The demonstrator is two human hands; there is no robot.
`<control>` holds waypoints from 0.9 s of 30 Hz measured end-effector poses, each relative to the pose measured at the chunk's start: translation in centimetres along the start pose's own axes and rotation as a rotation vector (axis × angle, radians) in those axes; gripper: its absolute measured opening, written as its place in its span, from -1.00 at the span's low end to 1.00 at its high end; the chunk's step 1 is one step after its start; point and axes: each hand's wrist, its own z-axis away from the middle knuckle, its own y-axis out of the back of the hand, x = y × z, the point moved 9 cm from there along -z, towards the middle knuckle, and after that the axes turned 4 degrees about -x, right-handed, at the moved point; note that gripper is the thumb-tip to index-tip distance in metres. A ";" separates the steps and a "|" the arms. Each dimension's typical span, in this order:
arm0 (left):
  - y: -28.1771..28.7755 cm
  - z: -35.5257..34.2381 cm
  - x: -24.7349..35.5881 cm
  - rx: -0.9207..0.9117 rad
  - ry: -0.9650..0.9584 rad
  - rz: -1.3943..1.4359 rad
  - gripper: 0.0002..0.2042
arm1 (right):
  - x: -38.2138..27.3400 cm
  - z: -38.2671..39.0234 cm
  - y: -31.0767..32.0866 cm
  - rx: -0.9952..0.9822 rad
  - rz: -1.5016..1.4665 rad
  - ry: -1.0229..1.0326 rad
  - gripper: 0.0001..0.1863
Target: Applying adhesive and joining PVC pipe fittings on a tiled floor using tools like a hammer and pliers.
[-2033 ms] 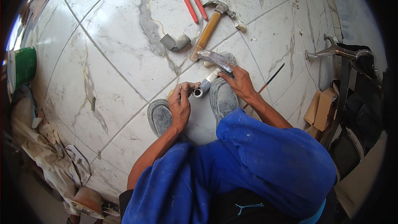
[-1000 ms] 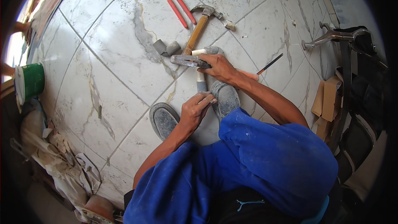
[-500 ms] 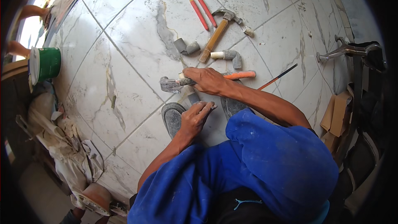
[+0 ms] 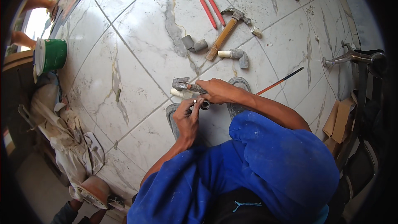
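Note:
My right hand [image 4: 215, 90] is closed around the handle of a hammer [image 4: 180, 84], its metal head pointing left above the tiles. Below it, my left hand [image 4: 186, 118] pinches a small rod whose pale round end [image 4: 195, 101] pokes up between the fingers; what kind of rod it is stays hidden. Beside these fingers the dark round mouth of a grey pipe fitting [image 4: 205, 105] faces up. A white pipe stub [image 4: 181, 93] lies just under the hammer head. My dark shoes [image 4: 240, 85] flank the work on the floor.
Farther off lie a wooden-handled claw hammer [image 4: 226, 35], red-handled pincers [image 4: 206, 2], a grey coupling [image 4: 194, 44], and a grey elbow [image 4: 239, 56] with a white stub. A hacksaw blade-like strip [image 4: 280, 81] is at right, a green bucket [image 4: 54, 54] at left. Another person's sleeve [image 4: 65, 214] shows lower left.
The hammer's head has turned and sits slightly to the right, with its orange grip no longer showing. My left hand has risen toward it, and the pipe fitting's mouth and the rod's end now show.

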 end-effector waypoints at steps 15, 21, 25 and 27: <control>0.7 0.1 -0.5 -0.062 0.180 0.028 -0.87 | 1.8 -2.0 -4.0 -0.117 -0.238 0.059 -0.50; 2.2 0.1 -3.7 -0.015 0.315 0.245 -0.82 | 0.6 0.0 -1.9 -0.174 -0.695 -0.088 -0.49; 2.2 0.3 -2.3 -0.078 0.113 0.031 -0.85 | 0.3 0.5 -2.9 -0.299 -0.822 -0.172 -0.46; 1.7 0.6 -1.7 -0.096 -0.009 -0.048 -0.86 | 0.6 0.6 -3.9 -0.269 -0.827 -0.042 -0.40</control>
